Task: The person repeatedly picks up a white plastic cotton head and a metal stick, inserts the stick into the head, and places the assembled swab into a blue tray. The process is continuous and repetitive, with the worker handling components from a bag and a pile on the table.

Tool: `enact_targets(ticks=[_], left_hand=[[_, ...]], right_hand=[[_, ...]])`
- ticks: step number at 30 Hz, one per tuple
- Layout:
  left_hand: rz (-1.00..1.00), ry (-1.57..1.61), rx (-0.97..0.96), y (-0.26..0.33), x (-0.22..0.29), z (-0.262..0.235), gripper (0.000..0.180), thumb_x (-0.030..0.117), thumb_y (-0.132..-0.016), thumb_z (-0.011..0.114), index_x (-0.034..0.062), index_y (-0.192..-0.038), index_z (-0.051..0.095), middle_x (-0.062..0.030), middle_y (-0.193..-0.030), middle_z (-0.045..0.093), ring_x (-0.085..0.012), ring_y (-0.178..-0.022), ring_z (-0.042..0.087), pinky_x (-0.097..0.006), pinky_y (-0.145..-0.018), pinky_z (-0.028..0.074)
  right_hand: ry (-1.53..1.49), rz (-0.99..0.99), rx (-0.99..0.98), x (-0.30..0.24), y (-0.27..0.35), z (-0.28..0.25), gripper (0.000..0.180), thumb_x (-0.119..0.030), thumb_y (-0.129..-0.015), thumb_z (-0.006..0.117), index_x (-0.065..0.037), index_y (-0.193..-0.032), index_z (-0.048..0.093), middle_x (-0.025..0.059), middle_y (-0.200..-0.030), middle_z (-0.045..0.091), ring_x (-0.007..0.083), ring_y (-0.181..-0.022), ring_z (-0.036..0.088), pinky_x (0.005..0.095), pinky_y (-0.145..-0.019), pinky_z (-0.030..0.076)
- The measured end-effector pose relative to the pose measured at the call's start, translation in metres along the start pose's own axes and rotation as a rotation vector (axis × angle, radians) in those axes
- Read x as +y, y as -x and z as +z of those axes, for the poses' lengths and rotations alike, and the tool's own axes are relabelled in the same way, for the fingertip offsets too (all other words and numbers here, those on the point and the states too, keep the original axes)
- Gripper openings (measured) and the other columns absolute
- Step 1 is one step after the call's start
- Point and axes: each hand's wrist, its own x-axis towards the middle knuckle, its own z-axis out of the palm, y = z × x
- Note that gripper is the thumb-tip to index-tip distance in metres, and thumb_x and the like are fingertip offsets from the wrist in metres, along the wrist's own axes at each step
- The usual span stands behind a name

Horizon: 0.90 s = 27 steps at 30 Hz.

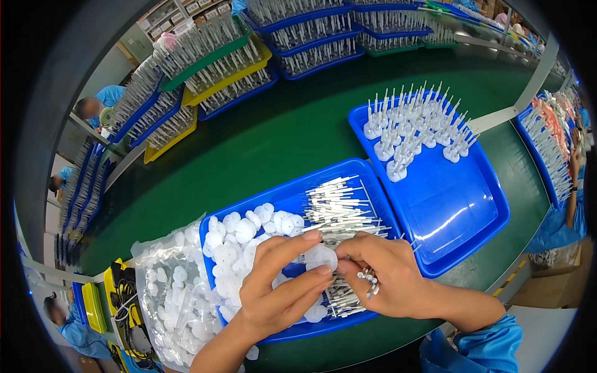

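A: White disc [321, 256] pinched between thumb and forefinger of left hand [277, 292], just above the near blue tray [292, 198]. Fingers closed on it, rim only.

B: Right hand [384, 281]?

A: Closed too — clamped on a small bundle of metal pins [368, 278], tips poking out between the fingers toward the disc. Touching or nearly so (contact point hidden behind the fingertips).

B: Disc relative to the grip?

A: Held at the very fingertips of the left, face turned toward the right hand, centre left bare. Sits between the two hands, over the seam where loose discs [239, 239] meet the pile of loose pins [339, 211].

B: Notes on doing it well?

A: Probably best to keep the disc steady by its edge, leave the middle uncovered, bring one pin in square to the face — no tilt. Bundle kept tight so only one pin leads. Likely risk: a slanted entry or a dropped pin among the heap.

B: Surroundings?

A: Clear bag of more discs [171, 292] left of the tray. Second blue tray [463, 217] beyond to the right, assembled pieces [413, 127] standing upright in its far half, near half bare. Green table [261, 143] under all. Stacked trays of pins [224, 65] at the far edge; other workers in blue at the margins.
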Motion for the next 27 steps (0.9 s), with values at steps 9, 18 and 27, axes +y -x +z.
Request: enact_targets(ticks=[9,18,27], left_hand=[[-0.061,0.158,0.005,0.001,0.000,0.003,0.042,-0.002,-0.076,0.080,-0.0055,-0.115,0.066,-0.0266,-0.134,0.056,-0.0354,-0.108,0.066,-0.038,-0.085,0.057],[-0.585,0.503,0.275,0.010,-0.003,-0.002,0.029,0.000,-0.092,0.067,-0.0073,-0.120,0.063,-0.0235,-0.136,0.055,-0.0208,-0.091,0.069,-0.032,-0.070,0.059],[-0.743,0.657,0.060,0.002,-0.004,0.000,0.027,0.006,-0.100,0.056,-0.0062,-0.124,0.061,-0.0207,-0.140,0.054,-0.0209,-0.099,0.067,-0.032,-0.080,0.059]], right_hand=[[0.003,-0.028,-0.015,0.000,-0.001,-0.002,0.028,0.001,-0.079,0.073,-0.004,-0.104,0.060,0.0125,-0.087,0.066,0.0299,-0.069,0.068,0.0380,-0.056,0.053],[-0.022,0.066,-0.146,-0.010,-0.006,-0.013,0.034,0.003,-0.082,0.061,0.002,-0.116,0.052,0.0190,-0.096,0.061,0.0365,-0.074,0.065,0.0434,-0.062,0.052],[0.067,-0.001,-0.212,-0.004,-0.012,-0.023,0.053,0.009,-0.070,0.060,0.003,-0.123,0.059,0.0199,-0.096,0.061,0.0374,-0.077,0.065,0.0433,-0.067,0.053]])
